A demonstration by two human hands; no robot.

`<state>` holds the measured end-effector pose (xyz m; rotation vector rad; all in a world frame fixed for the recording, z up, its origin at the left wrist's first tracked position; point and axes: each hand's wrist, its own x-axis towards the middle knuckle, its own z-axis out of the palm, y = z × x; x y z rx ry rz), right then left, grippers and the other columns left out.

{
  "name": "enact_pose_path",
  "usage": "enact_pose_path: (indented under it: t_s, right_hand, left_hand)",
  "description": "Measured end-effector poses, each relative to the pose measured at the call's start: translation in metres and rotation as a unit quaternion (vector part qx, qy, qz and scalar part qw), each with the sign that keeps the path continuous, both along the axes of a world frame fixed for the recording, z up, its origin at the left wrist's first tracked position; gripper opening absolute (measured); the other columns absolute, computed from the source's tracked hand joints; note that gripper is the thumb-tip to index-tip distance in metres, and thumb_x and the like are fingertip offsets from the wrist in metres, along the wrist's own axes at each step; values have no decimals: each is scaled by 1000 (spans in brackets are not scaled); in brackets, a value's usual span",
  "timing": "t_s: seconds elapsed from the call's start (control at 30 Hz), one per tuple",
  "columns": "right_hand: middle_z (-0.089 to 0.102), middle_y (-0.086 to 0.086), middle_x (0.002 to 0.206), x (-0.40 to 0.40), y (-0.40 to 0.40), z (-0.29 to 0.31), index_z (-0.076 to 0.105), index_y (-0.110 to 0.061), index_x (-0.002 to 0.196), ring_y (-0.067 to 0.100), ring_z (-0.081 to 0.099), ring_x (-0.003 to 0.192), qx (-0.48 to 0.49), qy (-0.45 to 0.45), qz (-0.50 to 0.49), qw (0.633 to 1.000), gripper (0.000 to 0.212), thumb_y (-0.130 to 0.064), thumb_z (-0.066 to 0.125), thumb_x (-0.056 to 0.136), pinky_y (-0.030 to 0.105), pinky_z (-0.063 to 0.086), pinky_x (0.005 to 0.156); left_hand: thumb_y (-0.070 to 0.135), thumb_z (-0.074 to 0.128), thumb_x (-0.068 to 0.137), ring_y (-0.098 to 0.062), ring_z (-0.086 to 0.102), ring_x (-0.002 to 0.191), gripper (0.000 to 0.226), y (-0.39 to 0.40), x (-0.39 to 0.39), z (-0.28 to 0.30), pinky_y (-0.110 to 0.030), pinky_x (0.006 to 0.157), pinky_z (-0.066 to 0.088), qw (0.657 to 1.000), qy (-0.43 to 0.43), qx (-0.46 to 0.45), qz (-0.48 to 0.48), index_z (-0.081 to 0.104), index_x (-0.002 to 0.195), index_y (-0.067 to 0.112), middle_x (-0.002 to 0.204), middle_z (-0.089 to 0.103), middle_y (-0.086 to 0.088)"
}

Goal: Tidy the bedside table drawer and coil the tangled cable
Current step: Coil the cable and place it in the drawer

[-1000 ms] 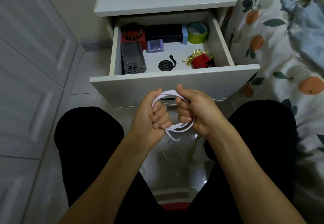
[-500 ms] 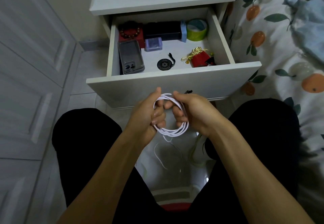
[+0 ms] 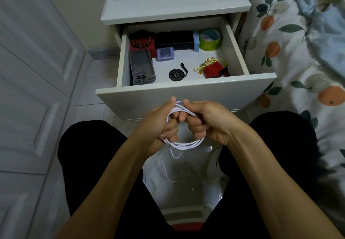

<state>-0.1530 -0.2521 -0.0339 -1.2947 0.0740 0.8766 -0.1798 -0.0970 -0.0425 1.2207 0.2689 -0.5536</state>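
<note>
White charging cable coiled in front of the open drawer front | we grip it with left hand and right hand, fingers curled round loops | risk: loose tail dangling below, coil may spring apart if our grip slackens

— Where is open space in the drawer?
— Bare floor mid-front, between the phone case at left and red pouch at right; only a black disc sits there.
— And the back?
— Blocked by boxes and a tape roll.
</note>
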Motion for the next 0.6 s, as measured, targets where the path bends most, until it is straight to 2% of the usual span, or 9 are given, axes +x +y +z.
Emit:
enact_pose_path:
  t_s: [0.1,0.17,0.27,0.33,0.37,0.43,0.5,0.6]
  right_hand:
    - [22,-5,47,5,0,2,51,-10,69,5,15,36,-33,-18,-1,999,43,-34,41,103,16,14,37]
    - [20,-7,46,7,-4,3,49,-11,68,6,13,37,-50,-39,21,998,42,-33,42,103,16,12,38]
    - [21,-6,47,8,-8,7,50,-10,67,7,14,39,-85,-75,77,991,42,-32,43,103,18,12,39]
    - [23,-7,46,9,-9,13,52,-10,67,7,16,40,-98,-90,103,986,42,-31,44,102,20,14,40]
    - [23,-7,45,11,-9,15,53,-10,65,7,17,39,-97,-93,94,986,43,-31,46,102,19,14,39]
    - [26,-6,45,16,-8,15,55,-13,62,7,18,38,-86,-91,25,992,40,-30,55,97,17,14,38]
    - [33,-4,48,17,-7,12,55,-12,68,6,21,37,-43,-61,-66,995,31,-28,60,94,17,16,35]
    - [39,-3,50,11,-3,0,56,-9,77,4,26,35,106,53,-179,977,28,-26,51,98,16,24,33]
  left_hand:
    - [33,34,103,-9,21,29,45,2,6,1,-22,40,36,999,29,-44,-13,47,66,10,39,25,2]
    - [32,33,101,-10,25,31,45,4,9,3,-26,46,45,997,32,-35,-53,48,64,11,39,27,2]
    - [46,29,101,-14,35,32,62,10,14,10,-30,51,52,988,51,-16,-142,57,63,6,39,38,-3]
    - [55,26,99,-12,35,30,71,12,20,13,-25,46,49,979,69,-37,-186,60,65,3,41,41,-4]
    - [56,27,98,-10,31,29,69,10,22,14,-22,42,45,979,71,-44,-187,58,64,5,40,36,-2]
    - [53,32,99,-7,22,27,62,3,25,14,-21,39,38,985,74,-61,-144,49,55,13,36,26,3]
    - [48,35,100,-6,18,27,59,-5,23,11,-21,39,34,990,77,-95,-68,41,49,18,34,22,4]
    - [42,35,102,-7,19,28,58,-12,18,3,-20,37,28,985,54,-156,48,41,49,18,34,23,4]
